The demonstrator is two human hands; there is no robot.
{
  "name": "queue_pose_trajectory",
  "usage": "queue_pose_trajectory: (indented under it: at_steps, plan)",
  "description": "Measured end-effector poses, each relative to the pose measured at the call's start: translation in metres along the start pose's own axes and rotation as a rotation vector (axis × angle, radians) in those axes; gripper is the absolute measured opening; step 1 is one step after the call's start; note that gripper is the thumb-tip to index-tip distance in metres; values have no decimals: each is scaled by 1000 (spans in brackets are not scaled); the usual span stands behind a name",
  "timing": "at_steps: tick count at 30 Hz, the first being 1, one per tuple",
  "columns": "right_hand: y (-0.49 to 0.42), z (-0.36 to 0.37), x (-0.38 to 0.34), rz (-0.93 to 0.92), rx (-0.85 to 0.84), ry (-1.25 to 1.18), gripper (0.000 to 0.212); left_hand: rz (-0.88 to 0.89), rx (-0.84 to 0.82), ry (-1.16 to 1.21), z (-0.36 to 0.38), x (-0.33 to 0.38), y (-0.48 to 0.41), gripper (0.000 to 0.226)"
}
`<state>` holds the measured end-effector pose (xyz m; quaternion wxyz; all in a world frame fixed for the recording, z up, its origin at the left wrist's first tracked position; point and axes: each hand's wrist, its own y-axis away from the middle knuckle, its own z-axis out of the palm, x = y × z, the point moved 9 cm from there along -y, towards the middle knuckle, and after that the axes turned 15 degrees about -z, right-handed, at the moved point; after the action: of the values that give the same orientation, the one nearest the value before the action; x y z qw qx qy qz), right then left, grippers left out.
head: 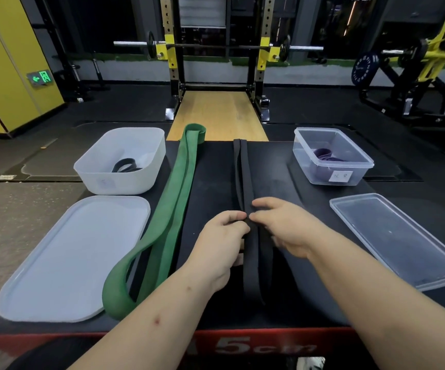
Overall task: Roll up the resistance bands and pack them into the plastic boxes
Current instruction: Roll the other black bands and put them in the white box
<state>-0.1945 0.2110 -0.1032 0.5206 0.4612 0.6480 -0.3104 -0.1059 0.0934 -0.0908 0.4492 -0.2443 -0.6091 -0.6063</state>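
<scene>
The black band (pixel 245 180) is being pinched mid-length by both hands, the L hand (pixel 221 244) w/ fingers curled onto it & the R hand (pixel 283 225) w/ thumb & fingertips closed on it, while it is lying flat on the black platform (pixel 212 177), running ahead of the hands & back beneath the wrists. Just L of the L hand the green band (pixel 178 188) is lying stretched out, w/ the white box (pixel 93 169) (coiled dark band (pixel 125 165) inside) & the white lid (pixel 74 257) further L. Well R of the R hand a purple band (pixel 325 154) is being held in the clear box (pixel 349 180), the clear lid (pixel 397 236) lying nearer.
</scene>
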Motion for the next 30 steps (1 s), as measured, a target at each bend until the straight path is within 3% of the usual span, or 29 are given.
queue_pose_trajectory:
  at_steps: [9,16,21,25,30]
  plan:
    - [73,4,-1,48,-84,-91,37,-7,-83,-93,0,-19,17,31]
    - [94,8,1,58,-158,-131,48,-17,-142,-120,-3,-29,29,33]
    - [101,8,4,23,-110,43,33,-22,-116,-94,-12,-37,32,29]
    - [101,7,-5,-126,-180,419,12,17,-104,-151,-15,-43,37,24]
    - [105,8,-4,-150,-285,443,17,74,-143,-273,-8,-41,47,32]
